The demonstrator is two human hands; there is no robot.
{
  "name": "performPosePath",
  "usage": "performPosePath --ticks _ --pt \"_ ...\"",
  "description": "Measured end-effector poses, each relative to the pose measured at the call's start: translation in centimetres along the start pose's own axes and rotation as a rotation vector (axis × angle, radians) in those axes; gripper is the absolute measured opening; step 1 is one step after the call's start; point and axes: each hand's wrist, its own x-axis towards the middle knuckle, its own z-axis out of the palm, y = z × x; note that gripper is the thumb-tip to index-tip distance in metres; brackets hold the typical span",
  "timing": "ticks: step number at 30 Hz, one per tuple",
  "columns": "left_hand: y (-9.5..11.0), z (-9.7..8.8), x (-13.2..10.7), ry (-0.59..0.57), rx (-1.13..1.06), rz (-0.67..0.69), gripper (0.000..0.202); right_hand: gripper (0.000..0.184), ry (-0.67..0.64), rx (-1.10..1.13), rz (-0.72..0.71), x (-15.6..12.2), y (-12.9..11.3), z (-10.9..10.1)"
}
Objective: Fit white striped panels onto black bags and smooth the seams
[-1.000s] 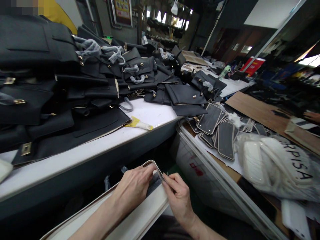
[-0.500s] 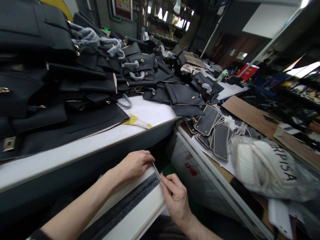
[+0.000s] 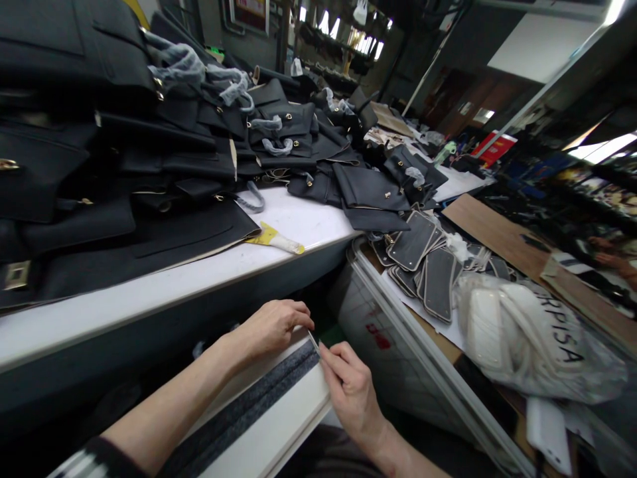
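A long white panel [image 3: 279, 419] with a dark grey, felt-like band [image 3: 259, 398] along its middle slants up from the bottom of the view. At its far end, my left hand [image 3: 273, 328] has its fingers closed on the edge at the upper left corner. My right hand [image 3: 352, 385] pinches the same end edge from the right, thumb against the forefinger. A thin pale rim runs between the two hands. Exactly what lies under my fingertips is hidden.
Black leather bag pieces [image 3: 164, 146] are heaped on the white table [image 3: 303, 222] ahead. A yellow-and-white scraper [image 3: 279, 240] lies near its edge. To the right, several dark flat pieces [image 3: 438, 282], a plastic-wrapped white bundle [image 3: 517, 332] and a white device [image 3: 547, 431] rest on another bench.
My left hand has shifted slightly right and down along the panel's end, toward my right hand. The right hand keeps its pinch almost in place. The camera view has moved slightly.
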Motion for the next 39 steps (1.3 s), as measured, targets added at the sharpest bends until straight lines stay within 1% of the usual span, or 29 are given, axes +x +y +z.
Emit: performPosePath --ticks 3,7,11,13,15,17,18,21,24,26,30,32,34,36,39 --pt "0.0 0.0 0.0 -0.011 0.045 0.021 0.046 0.033 -0.053 -0.149 -0.046 0.1 0.0 -0.2" --pt "0.5 -0.1 0.0 -0.046 0.109 0.066 0.028 0.038 -0.125 -0.420 -0.136 0.4 -0.6 -0.5" --pt "1.7 -0.3 -0.1 -0.080 0.295 0.110 0.021 0.042 -0.270 -0.662 -0.189 0.8 -1.6 -0.7" --pt "2.4 -0.2 -0.2 -0.080 0.407 0.138 0.021 0.038 -0.341 -0.753 -0.237 1.1 -2.1 -0.7" --pt "3.0 -0.1 -0.3 -0.060 0.478 0.160 0.025 0.027 -0.400 -0.820 -0.294 1.4 -2.6 -0.6" --pt "3.6 0.2 -0.8 -0.036 0.521 0.185 0.028 0.020 -0.432 -0.857 -0.341 1.4 -2.8 -0.5" --pt "3.8 0.4 -1.2 -0.023 0.530 0.193 0.029 0.019 -0.431 -0.864 -0.359 1.3 -2.8 -0.5" --pt "4.5 1.3 -2.8 0.023 0.501 0.177 0.033 0.021 -0.359 -0.811 -0.394 0.7 -2.3 -0.6" --pt "5.1 2.3 -4.3 0.089 0.462 0.089 0.036 0.025 -0.269 -0.707 -0.369 0.1 -1.5 -0.5" --pt "5.4 2.8 -4.6 0.106 0.451 0.041 0.035 0.027 -0.244 -0.687 -0.348 0.1 -1.2 -0.3" --pt "5.9 3.2 -3.8 0.111 0.410 -0.036 0.031 0.026 -0.273 -0.687 -0.337 1.0 -1.3 -0.2" --pt "6.4 2.8 -3.4 0.131 0.364 -0.074 0.027 0.026 -0.296 -0.648 -0.342 1.6 -1.4 -0.5" --pt "7.2 2.3 -3.7 0.177 0.320 -0.116 0.021 0.026 -0.306 -0.568 -0.352 2.1 -1.2 -1.1" --pt "8.2 1.8 -4.9 0.235 0.300 -0.191 0.017 0.031 -0.311 -0.438 -0.339 2.5 -1.0 -1.7" --pt "9.4 2.0 -8.1 0.327 0.333 -0.358 0.031 0.043 -0.270 -0.213 -0.275 2.7 -0.4 -2.1"
